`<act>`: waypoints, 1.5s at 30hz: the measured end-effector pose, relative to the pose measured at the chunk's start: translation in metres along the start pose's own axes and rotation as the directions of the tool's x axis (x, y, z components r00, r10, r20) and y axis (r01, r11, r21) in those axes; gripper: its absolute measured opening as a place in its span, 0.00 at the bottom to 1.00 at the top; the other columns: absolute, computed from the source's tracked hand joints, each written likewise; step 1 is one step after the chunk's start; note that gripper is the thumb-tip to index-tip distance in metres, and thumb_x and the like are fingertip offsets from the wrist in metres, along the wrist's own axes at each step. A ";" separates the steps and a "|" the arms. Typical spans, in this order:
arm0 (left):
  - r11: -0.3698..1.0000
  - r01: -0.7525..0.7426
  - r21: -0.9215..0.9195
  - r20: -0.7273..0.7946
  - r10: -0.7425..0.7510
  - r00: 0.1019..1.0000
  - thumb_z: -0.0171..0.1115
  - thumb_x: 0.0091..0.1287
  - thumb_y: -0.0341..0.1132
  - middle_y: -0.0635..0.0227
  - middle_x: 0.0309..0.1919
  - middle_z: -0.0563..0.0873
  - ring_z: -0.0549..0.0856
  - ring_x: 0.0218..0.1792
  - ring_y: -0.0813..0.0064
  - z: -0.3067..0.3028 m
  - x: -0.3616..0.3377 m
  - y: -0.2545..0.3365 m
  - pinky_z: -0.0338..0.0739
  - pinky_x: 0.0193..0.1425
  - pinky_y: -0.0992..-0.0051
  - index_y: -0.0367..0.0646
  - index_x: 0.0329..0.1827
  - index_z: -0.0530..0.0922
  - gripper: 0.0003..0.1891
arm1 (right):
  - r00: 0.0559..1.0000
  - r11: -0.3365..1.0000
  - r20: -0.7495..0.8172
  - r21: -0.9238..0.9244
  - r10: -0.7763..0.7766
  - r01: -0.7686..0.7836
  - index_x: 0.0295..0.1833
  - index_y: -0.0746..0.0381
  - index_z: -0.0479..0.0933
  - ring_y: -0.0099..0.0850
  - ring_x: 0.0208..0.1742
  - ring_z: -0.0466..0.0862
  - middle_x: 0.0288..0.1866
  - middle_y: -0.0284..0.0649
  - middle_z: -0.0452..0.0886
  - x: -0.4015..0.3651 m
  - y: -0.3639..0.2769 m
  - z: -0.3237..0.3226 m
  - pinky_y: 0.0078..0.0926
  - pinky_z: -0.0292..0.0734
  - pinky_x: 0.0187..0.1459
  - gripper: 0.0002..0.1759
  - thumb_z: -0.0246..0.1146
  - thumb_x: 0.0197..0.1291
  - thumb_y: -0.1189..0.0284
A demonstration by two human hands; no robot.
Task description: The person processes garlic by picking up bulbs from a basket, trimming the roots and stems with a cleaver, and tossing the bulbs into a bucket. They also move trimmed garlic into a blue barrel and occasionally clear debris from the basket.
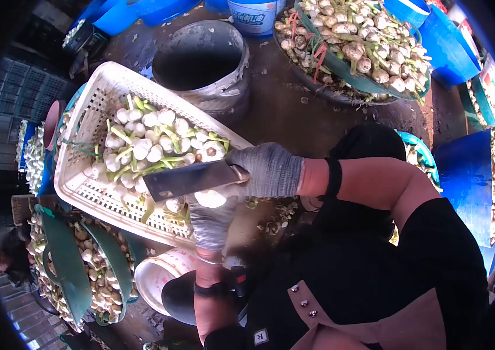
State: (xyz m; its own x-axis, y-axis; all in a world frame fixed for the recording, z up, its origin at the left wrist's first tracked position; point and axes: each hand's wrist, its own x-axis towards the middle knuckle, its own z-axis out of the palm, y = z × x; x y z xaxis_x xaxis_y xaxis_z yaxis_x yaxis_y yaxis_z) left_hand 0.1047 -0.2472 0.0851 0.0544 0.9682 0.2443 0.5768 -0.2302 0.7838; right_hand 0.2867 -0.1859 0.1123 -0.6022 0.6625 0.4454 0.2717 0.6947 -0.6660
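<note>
My right hand (268,171), in a grey glove, is wrapped round the handle of a wide-bladed knife (186,179). The blade points left over the near side of a white plastic basket (87,175). Just below the blade, my left hand (211,224), also gloved in grey, is closed around a white garlic bulb (209,198). Its fingertips are partly hidden by the knife and bulb. Trimmed garlic bulbs (154,137) with short green stems lie heaped in the basket.
A dark bucket (239,87) stands behind the basket. Garlic fills a large basin (364,46) at the top right and green baskets (64,262) at the lower left. A white bucket (160,277) sits near my left forearm. Blue tubs (463,175) stand at the right.
</note>
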 end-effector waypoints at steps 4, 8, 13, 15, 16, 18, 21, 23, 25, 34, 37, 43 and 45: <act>0.999 -0.012 0.033 -0.012 0.012 1.000 0.74 0.48 0.39 0.56 0.45 0.79 0.80 0.46 0.61 0.014 0.009 0.020 0.75 0.54 0.65 0.34 0.54 0.68 0.33 | 0.977 0.933 -0.051 0.309 0.208 -0.183 0.45 0.61 0.77 0.45 0.38 0.83 0.35 0.45 0.81 0.005 0.000 0.016 0.36 0.77 0.41 0.24 0.70 0.49 0.55; 0.990 0.086 0.110 0.017 -0.089 0.996 0.74 0.48 0.37 0.55 0.45 0.77 0.79 0.48 0.60 0.025 -0.002 0.000 0.73 0.55 0.65 0.33 0.54 0.68 0.33 | 0.963 0.901 -0.006 0.355 0.269 -0.250 0.39 0.62 0.76 0.46 0.34 0.82 0.30 0.46 0.79 0.003 0.022 0.017 0.39 0.76 0.38 0.20 0.69 0.51 0.57; 0.970 0.209 -0.126 -0.097 -0.221 0.970 0.75 0.49 0.41 0.52 0.52 0.75 0.77 0.53 0.59 0.019 0.025 0.019 0.75 0.57 0.65 0.33 0.57 0.68 0.36 | 0.818 0.844 -0.219 0.214 0.532 -0.492 0.34 0.62 0.75 0.41 0.28 0.80 0.25 0.44 0.77 0.016 0.051 -0.020 0.36 0.76 0.34 0.15 0.68 0.53 0.61; 0.781 0.403 -0.477 0.236 -0.328 0.915 0.69 0.60 0.44 0.68 0.45 0.79 0.79 0.47 0.74 0.001 0.065 0.011 0.76 0.50 0.71 0.39 0.62 0.68 0.31 | 0.646 0.715 -0.309 0.248 0.698 -0.654 0.36 0.62 0.78 0.32 0.28 0.78 0.27 0.41 0.80 0.027 0.043 -0.038 0.31 0.76 0.36 0.14 0.68 0.55 0.62; 0.597 0.302 -0.743 0.257 -0.163 0.953 0.65 0.66 0.45 0.72 0.42 0.79 0.78 0.46 0.79 -0.005 0.089 0.006 0.74 0.49 0.71 0.40 0.61 0.70 0.26 | 0.686 0.806 -0.432 0.221 0.586 -0.550 0.39 0.62 0.80 0.29 0.29 0.78 0.28 0.40 0.81 0.025 0.054 -0.037 0.29 0.76 0.38 0.15 0.69 0.54 0.62; 0.315 0.253 -0.915 0.219 -0.141 0.966 0.61 0.68 0.44 0.66 0.52 0.78 0.77 0.54 0.75 -0.013 0.120 0.022 0.72 0.59 0.70 0.41 0.66 0.68 0.27 | 0.830 0.940 -0.463 0.021 0.311 -0.340 0.38 0.63 0.80 0.30 0.30 0.79 0.29 0.39 0.82 0.021 0.057 -0.043 0.29 0.76 0.39 0.14 0.69 0.54 0.62; 0.640 0.230 -0.733 0.158 -0.169 0.973 0.57 0.70 0.33 0.60 0.61 0.75 0.74 0.61 0.73 -0.019 0.123 0.013 0.69 0.66 0.70 0.38 0.67 0.66 0.23 | 0.805 0.923 -0.499 -0.027 0.320 -0.384 0.39 0.63 0.80 0.31 0.31 0.80 0.29 0.40 0.81 0.025 0.054 -0.044 0.29 0.76 0.39 0.15 0.69 0.55 0.62; 0.816 0.374 -0.440 0.236 -0.297 0.925 0.57 0.68 0.30 0.58 0.58 0.77 0.77 0.57 0.70 0.000 0.099 -0.051 0.72 0.62 0.70 0.37 0.65 0.68 0.23 | 0.806 0.890 -0.419 0.012 0.418 -0.455 0.39 0.63 0.80 0.32 0.31 0.80 0.29 0.41 0.81 0.024 0.052 -0.044 0.29 0.76 0.39 0.15 0.68 0.56 0.61; 0.965 -0.008 0.264 0.265 -0.065 0.962 0.62 0.63 0.36 0.51 0.54 0.79 0.81 0.52 0.58 0.027 0.069 -0.112 0.74 0.58 0.64 0.39 0.65 0.69 0.27 | 0.794 0.846 -0.326 0.036 0.513 -0.532 0.39 0.63 0.80 0.33 0.31 0.80 0.29 0.41 0.81 0.019 0.052 -0.038 0.30 0.76 0.39 0.16 0.68 0.56 0.61; 0.569 0.174 0.804 0.195 -0.529 0.826 0.73 0.46 0.49 0.51 0.61 0.72 0.74 0.62 0.52 0.066 0.094 -0.065 0.70 0.65 0.58 0.46 0.69 0.63 0.45 | 0.799 0.791 -0.065 0.208 0.598 -0.575 0.38 0.62 0.78 0.38 0.31 0.77 0.27 0.42 0.76 0.026 0.037 -0.020 0.33 0.74 0.40 0.17 0.67 0.55 0.58; 0.713 0.280 0.642 0.096 -0.437 0.894 0.73 0.47 0.45 0.48 0.51 0.77 0.78 0.55 0.52 0.053 0.082 -0.097 0.73 0.60 0.61 0.40 0.67 0.62 0.44 | 0.840 0.844 -0.089 0.022 0.536 -0.536 0.34 0.63 0.74 0.43 0.27 0.75 0.25 0.44 0.75 0.017 0.048 -0.008 0.35 0.74 0.35 0.18 0.68 0.55 0.58; 0.153 0.584 -0.797 0.432 -0.532 0.728 0.67 0.60 0.39 0.58 0.54 0.75 0.79 0.51 0.60 -0.020 0.028 -0.101 0.80 0.48 0.55 0.50 0.66 0.63 0.32 | 0.934 0.883 0.096 0.304 0.345 -0.357 0.31 0.61 0.73 0.45 0.30 0.79 0.26 0.46 0.77 -0.003 0.049 0.015 0.38 0.76 0.36 0.19 0.65 0.55 0.55; 0.205 0.476 -0.855 0.371 -0.400 0.838 0.68 0.58 0.41 0.61 0.55 0.75 0.78 0.53 0.61 -0.031 0.014 -0.053 0.80 0.49 0.56 0.51 0.67 0.62 0.34 | 0.995 0.930 -0.008 0.358 0.097 -0.088 0.37 0.59 0.78 0.48 0.36 0.83 0.33 0.48 0.82 0.002 0.043 0.024 0.41 0.78 0.39 0.19 0.63 0.56 0.53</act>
State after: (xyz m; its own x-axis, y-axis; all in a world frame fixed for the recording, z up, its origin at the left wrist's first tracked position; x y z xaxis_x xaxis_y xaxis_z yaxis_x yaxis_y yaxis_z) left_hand 0.0494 -0.2245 0.0650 0.1172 0.9399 -0.3206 -0.5527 0.3300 0.7653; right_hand 0.2787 -0.1614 0.0705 -0.5673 0.7290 0.3831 0.0372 0.4874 -0.8724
